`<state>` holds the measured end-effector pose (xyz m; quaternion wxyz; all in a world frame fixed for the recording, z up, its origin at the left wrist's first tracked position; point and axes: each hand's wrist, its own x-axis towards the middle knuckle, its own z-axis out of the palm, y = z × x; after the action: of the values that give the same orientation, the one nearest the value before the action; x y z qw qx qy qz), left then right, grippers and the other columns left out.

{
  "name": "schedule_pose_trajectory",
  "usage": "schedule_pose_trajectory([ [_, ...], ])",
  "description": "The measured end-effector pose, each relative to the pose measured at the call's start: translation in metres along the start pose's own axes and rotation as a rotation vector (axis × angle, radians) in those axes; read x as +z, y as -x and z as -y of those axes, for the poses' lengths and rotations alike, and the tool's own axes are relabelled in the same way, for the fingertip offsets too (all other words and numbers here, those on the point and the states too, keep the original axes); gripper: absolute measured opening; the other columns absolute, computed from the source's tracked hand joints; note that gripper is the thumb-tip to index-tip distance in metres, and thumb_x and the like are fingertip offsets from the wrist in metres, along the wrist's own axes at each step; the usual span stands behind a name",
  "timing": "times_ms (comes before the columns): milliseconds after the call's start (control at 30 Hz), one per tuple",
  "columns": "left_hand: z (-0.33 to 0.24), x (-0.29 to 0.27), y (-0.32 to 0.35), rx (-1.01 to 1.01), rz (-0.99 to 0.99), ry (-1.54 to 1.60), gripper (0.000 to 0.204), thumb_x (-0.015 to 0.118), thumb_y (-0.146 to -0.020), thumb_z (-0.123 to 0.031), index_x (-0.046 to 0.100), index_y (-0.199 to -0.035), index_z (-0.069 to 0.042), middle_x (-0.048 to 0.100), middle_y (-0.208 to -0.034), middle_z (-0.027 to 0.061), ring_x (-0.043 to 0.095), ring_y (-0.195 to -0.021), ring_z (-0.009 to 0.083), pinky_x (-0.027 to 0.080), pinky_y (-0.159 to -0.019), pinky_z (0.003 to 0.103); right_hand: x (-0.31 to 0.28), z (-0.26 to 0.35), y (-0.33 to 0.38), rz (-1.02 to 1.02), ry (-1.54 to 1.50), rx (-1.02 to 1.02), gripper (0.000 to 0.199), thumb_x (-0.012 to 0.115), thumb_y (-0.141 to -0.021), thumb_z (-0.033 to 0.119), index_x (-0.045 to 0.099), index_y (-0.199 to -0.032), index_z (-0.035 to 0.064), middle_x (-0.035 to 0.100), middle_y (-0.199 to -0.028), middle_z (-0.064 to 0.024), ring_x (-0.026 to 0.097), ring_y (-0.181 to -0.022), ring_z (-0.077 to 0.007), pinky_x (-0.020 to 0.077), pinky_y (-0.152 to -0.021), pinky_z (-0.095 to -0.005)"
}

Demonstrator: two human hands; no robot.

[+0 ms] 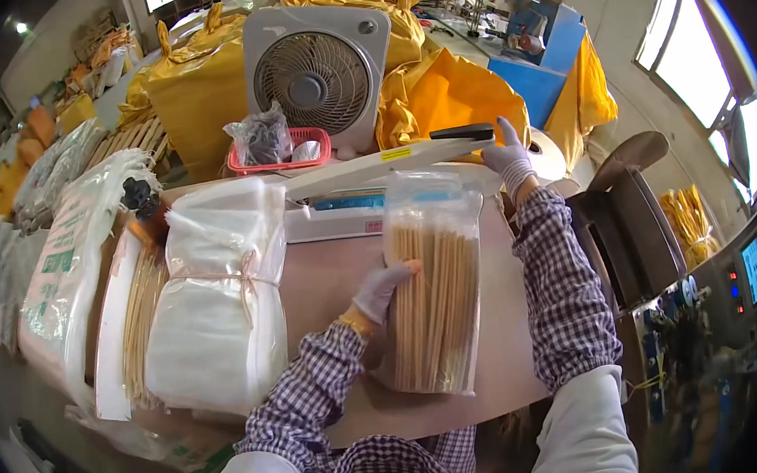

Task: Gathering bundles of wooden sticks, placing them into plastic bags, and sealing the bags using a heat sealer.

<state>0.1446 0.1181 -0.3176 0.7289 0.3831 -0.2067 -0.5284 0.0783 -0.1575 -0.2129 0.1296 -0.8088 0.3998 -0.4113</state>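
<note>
My left hand (383,291) grips the side of a clear plastic bag (394,201) packed with thin wooden sticks (433,308), its thumb lying on the front. The bag's upper end reaches over the white bar of a heat sealer (333,227), under the raised lever arm (347,171). At the right end of that arm, my right hand (509,160) is against the tip of the black handle (462,132), one finger or thumb pointing up and the rest partly hidden. Both hands wear pale gloves.
A tied stack of clear bags (215,311) lies left of my left hand, beside loose sticks (143,317) in a white tray. Behind the sealer stand a box fan (308,77), a red basket (240,166) and yellow sacks (199,99). A brown chair (631,225) is at right.
</note>
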Motion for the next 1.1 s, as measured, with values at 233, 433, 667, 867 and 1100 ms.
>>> schedule_pose_trajectory([
  [233, -0.005, -0.053, -0.078, -0.015, -0.252, -0.100, 0.036, 0.069, -0.068, -0.036, 0.060, -0.087, -0.006, 0.059, -0.076, 0.0031, 0.056, -0.066, 0.0131, 0.047, -0.062, 0.026, 0.006, 0.018, -0.041, 0.329, -0.331, -0.299, 0.055, 0.063, -0.067, 0.010, 0.050, -0.120, 0.0116, 0.049, -0.115, -0.0156, 0.046, -0.109, -0.0296, 0.0380, -0.092, -0.0327],
  [433, -0.001, -0.039, -0.076, -0.007, -0.284, -0.263, 0.033, 0.068, -0.067, -0.039, 0.061, -0.074, -0.008, 0.059, -0.074, 0.0039, 0.055, -0.069, 0.0123, 0.044, -0.066, 0.026, 0.046, -0.024, 0.053, 0.457, 0.494, -0.214, 0.076, 0.061, -0.066, 0.018, 0.024, -0.131, 0.0046, 0.025, -0.136, -0.0155, 0.015, -0.129, -0.0352, 0.0157, -0.107, -0.0354],
  [667, 0.000, -0.053, -0.055, 0.079, -0.372, -0.287, 0.049, 0.066, -0.070, -0.041, 0.060, -0.100, -0.003, 0.061, -0.088, 0.0060, 0.056, -0.079, 0.0142, 0.044, -0.074, 0.027, 0.058, -0.012, 0.064, 0.454, 0.372, -0.302, 0.078, 0.062, -0.063, 0.013, 0.024, -0.131, 0.0022, 0.024, -0.136, -0.0172, 0.015, -0.130, -0.0338, 0.0154, -0.107, -0.0367],
  [867, 0.041, -0.038, 0.011, -0.171, -0.315, -0.880, 0.071, 0.045, -0.081, -0.053, 0.038, -0.124, 0.003, 0.042, -0.122, 0.0259, 0.042, -0.113, 0.0322, 0.034, -0.095, 0.036, 0.087, -0.060, 0.025, 0.229, 0.285, -0.531, 0.054, 0.063, -0.068, 0.020, 0.045, -0.115, 0.0016, 0.049, -0.111, -0.0210, 0.045, -0.104, -0.0365, 0.0343, -0.092, -0.0397],
  [1100, -0.012, -0.085, 0.318, -0.166, -0.471, -0.804, 0.030, 0.058, -0.080, -0.027, 0.062, -0.098, -0.003, 0.064, -0.085, 0.0086, 0.061, -0.076, 0.0169, 0.048, -0.071, 0.029, 0.147, -0.138, 0.000, 0.077, 0.458, -0.605, 0.068, 0.057, -0.075, 0.021, 0.024, -0.133, 0.0058, 0.030, -0.133, -0.0176, 0.024, -0.124, -0.0370, 0.0213, -0.103, -0.0421],
])
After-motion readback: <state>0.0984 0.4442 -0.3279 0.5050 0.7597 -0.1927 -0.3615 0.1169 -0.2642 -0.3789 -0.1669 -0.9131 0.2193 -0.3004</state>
